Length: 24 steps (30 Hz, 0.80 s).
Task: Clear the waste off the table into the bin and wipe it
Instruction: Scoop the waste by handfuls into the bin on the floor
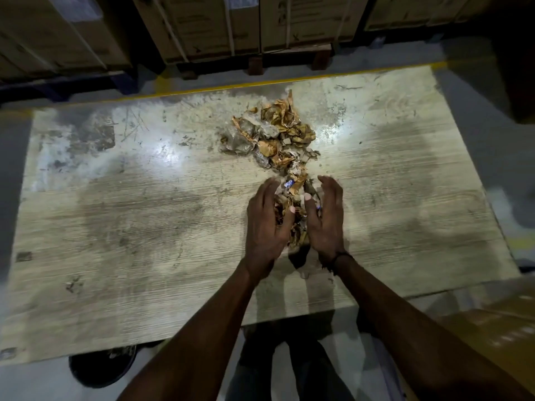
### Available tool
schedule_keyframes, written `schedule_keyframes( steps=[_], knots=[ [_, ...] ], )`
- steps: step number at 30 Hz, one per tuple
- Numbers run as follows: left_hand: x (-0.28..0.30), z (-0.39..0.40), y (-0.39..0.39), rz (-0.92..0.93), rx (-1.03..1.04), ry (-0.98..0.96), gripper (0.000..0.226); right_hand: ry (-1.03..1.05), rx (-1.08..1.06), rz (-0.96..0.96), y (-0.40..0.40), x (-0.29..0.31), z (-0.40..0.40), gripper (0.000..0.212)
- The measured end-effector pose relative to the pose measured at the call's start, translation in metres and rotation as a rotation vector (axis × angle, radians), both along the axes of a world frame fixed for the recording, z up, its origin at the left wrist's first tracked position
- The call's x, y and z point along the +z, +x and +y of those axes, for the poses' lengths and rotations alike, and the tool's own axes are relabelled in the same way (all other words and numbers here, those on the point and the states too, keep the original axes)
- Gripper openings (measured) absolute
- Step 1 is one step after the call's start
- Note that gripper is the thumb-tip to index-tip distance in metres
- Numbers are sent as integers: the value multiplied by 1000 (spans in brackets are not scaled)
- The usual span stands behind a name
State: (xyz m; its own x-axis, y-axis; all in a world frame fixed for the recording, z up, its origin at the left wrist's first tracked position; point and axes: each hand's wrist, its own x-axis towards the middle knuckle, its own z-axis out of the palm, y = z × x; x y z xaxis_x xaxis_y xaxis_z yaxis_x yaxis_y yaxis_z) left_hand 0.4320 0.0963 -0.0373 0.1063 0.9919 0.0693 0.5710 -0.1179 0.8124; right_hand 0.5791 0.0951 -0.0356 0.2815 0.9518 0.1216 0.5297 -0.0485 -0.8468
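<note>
Head view looks down on a worn wooden table (121,215) with a trail of waste (275,134) running from the middle of the far half toward the near edge: crumpled brown paper, clear plastic film and small torn scraps, the bulk of it lying in a heap beyond the hands.

The main risk, as I judge it, is spillage. The scraps are light, loose and of mixed sizes, so a scoop taken from both sides could shed bits through the gap between the palms or off the near edge onto the floor. Only the near tail of the trail sits between the hands, so the larger heap would be left for another pass, and a hurried drag could smear it wider. A dark round shape (101,369) shows on the floor under the near-left edge; it may be the bin, but I cannot tell for sure, and it lies well to the left of the waste, so a carry would be needed.

The left hand (265,224) and right hand (325,218) stand on either side of the near scraps, palms turned inward, fingers slightly curved and cupped against the waste, thumbs nearly meeting over it. They press in on it and do not fully enclose it.
</note>
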Motion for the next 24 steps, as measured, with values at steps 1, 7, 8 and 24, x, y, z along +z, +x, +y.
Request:
schedule_keyframes(
  steps=[1,7,8,24],
  knots=[
    [2,5,-1,12,-4,10,61,-30,14,-1,1,-1,6,50],
    [-9,42,-5,123,-168,47,65,-80,202,-9,5,-11,32,57],
    [-13,44,-6,145,-198,38,64,-70,207,-7,4,-14,32,55],
    [-22,31,-5,221,-143,130,62,38,135,-167,-2,-23,19,42]
  ],
)
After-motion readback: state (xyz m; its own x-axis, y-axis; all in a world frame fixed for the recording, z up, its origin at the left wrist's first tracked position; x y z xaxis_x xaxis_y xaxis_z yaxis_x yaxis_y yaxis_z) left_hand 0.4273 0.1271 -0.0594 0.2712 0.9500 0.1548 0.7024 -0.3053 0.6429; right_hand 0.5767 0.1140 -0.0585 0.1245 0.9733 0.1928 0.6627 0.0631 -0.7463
